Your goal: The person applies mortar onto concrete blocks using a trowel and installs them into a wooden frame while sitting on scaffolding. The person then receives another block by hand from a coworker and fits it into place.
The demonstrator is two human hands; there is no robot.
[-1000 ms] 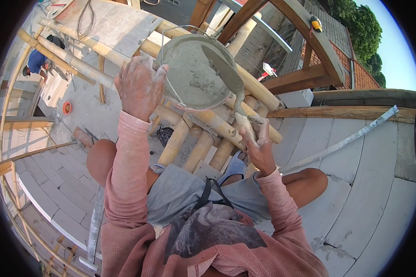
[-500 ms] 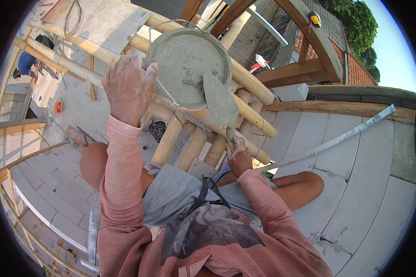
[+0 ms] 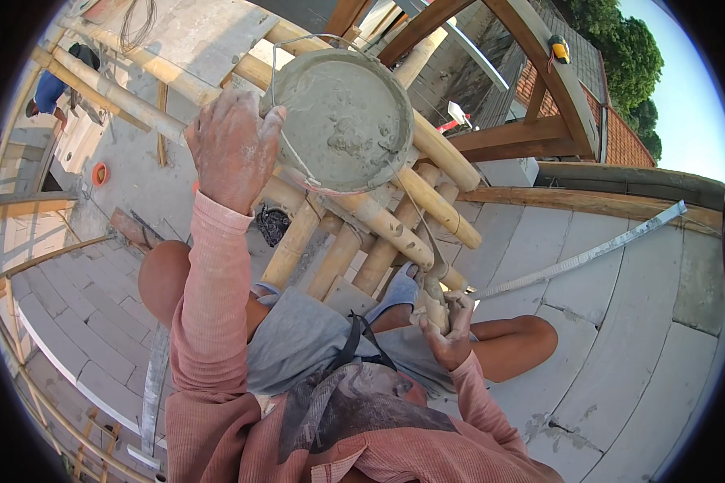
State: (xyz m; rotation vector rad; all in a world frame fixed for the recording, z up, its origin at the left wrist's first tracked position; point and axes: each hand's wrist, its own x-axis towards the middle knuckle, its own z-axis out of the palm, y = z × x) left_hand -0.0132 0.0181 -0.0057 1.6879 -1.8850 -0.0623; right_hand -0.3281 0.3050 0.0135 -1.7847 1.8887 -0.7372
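Observation:
My left hand point(image 3: 229, 149) grips the near-left rim of a round bucket point(image 3: 338, 113) full of wet grey mortar, beside its wire handle. The bucket rests on bamboo poles point(image 3: 362, 209). Low at the right, my right hand point(image 3: 451, 326) holds a mortar-coated trowel point(image 3: 433, 286) by its handle, near my right knee; the thin blade points up toward the bucket, seen nearly edge-on.
A metal straightedge point(image 3: 580, 254) lies on pale blocks point(image 3: 636, 322) at right. A curved wooden frame point(image 3: 572, 117) carries a yellow tool point(image 3: 558, 50). At left are bamboo rails point(image 3: 113, 88), an orange pail point(image 3: 100, 173) and a person in blue point(image 3: 50, 88).
My right hand and trowel have moved down, away from the bucket. The trowel blade has turned from flat over the bucket's edge to edge-on. My left hand stays on the rim.

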